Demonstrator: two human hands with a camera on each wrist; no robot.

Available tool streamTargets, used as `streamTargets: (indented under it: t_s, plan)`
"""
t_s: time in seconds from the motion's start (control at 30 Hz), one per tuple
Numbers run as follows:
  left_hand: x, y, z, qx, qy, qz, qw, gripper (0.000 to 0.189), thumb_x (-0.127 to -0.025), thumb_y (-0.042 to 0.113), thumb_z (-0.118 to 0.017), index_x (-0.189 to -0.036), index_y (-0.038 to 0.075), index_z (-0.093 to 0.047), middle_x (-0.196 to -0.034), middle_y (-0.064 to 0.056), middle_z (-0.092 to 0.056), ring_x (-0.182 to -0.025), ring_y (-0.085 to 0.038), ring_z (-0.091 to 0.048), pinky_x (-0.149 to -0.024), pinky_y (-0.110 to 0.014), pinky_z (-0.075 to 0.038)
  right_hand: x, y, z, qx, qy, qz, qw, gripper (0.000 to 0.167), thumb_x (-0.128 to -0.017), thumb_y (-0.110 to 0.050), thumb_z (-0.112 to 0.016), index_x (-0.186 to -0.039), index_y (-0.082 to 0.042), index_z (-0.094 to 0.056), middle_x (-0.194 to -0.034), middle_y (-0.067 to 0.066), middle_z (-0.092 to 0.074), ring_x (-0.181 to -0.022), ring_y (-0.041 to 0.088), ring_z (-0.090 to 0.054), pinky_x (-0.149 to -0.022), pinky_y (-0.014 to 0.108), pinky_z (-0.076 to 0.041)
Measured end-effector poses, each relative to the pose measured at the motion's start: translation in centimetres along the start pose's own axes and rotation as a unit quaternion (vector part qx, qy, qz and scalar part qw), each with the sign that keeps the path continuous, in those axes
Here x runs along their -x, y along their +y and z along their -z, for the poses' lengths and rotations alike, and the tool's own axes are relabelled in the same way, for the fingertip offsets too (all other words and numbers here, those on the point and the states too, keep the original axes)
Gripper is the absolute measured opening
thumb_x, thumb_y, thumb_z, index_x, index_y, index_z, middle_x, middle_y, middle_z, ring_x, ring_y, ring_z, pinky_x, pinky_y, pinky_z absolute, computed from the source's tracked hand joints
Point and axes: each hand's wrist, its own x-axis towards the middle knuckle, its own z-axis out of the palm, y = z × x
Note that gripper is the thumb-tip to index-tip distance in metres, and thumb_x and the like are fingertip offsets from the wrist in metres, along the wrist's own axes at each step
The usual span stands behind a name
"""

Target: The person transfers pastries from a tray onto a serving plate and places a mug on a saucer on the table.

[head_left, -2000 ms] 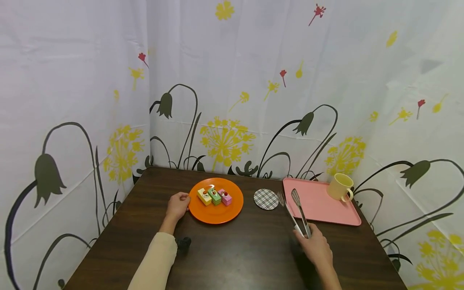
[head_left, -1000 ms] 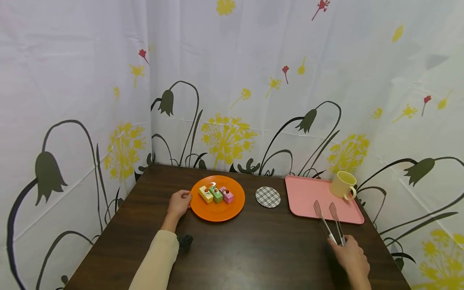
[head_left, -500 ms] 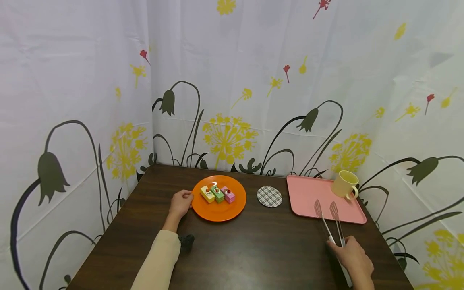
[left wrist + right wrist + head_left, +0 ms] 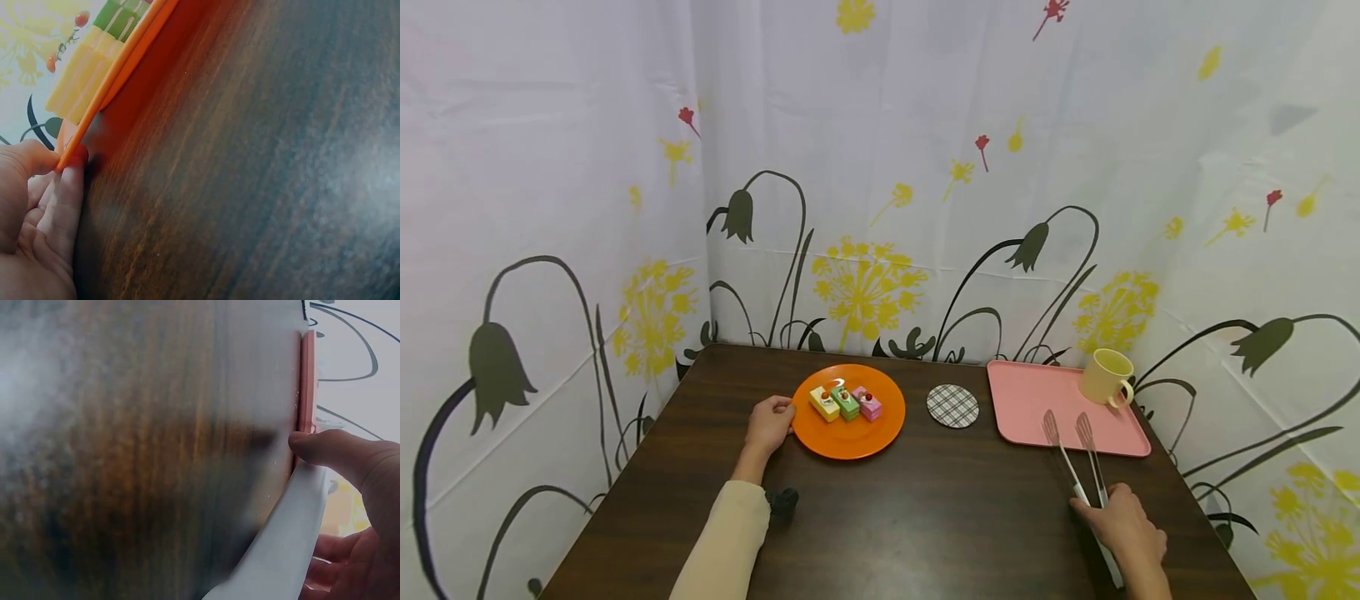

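My left hand (image 4: 769, 427) pinches the left rim of an orange plate (image 4: 850, 446), thumb on top and fingers beneath, as the left wrist view shows. In a row on the plate sit a yellow cake piece (image 4: 824, 404), a green cake piece (image 4: 846, 403) and a pink cake piece (image 4: 867, 405), each topped with a small fruit. My right hand (image 4: 1126, 525) holds metal tongs (image 4: 1063, 454) by their white handles (image 4: 281, 540). The tongs' slotted tips are spread apart with nothing between them, and they overlap the front edge of a pink tray (image 4: 1037, 400) in the head view.
A yellow mug (image 4: 1105, 377) stands at the back right of the tray, its handle toward the right. Between plate and tray lies a round checked coaster (image 4: 952, 406). The dark wooden table (image 4: 910, 517) backs onto a flower-printed curtain (image 4: 880, 167).
Since two seconds ago, my right hand has carried the tongs rightward from near the coaster to the tray's front edge. My left hand has stayed at the plate's rim.
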Motion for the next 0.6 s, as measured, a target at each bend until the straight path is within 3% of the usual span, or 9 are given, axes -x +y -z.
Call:
streamTargets:
  t_s: [0.17,0.6]
  plan:
    - [-0.06,-0.27,0.00,0.003,-0.002,-0.002,1.0000,0.041,-0.110,0.022,-0.056,-0.140,-0.005,-0.062,-0.126,-0.025,-0.069,-0.088,-0.018,-0.069,-0.074,-0.023,-0.061,0.06,0.14,-0.08,0.005,-0.017,0.011,0.9998,0.113,-0.087,-0.072,-0.075,-0.151,0.013,-0.036,-0.139,0.040,-0.053,-0.123,0.060,-0.058,-0.093,0.074,-0.045]
    - [0.04,0.62,0.94,0.009,-0.052,-0.004,0.9986,0.042,-0.110,0.016,-0.054,-0.142,-0.011,-0.057,-0.133,-0.031,-0.065,-0.092,-0.019,-0.070,-0.073,-0.023,-0.063,0.02,0.17,0.52,-0.016,-0.019,-0.013,0.9996,0.114,-0.093,-0.090,-0.042,-0.157,0.005,-0.032,-0.149,0.039,-0.050,-0.130,0.061,-0.055,-0.095,0.077,-0.045]
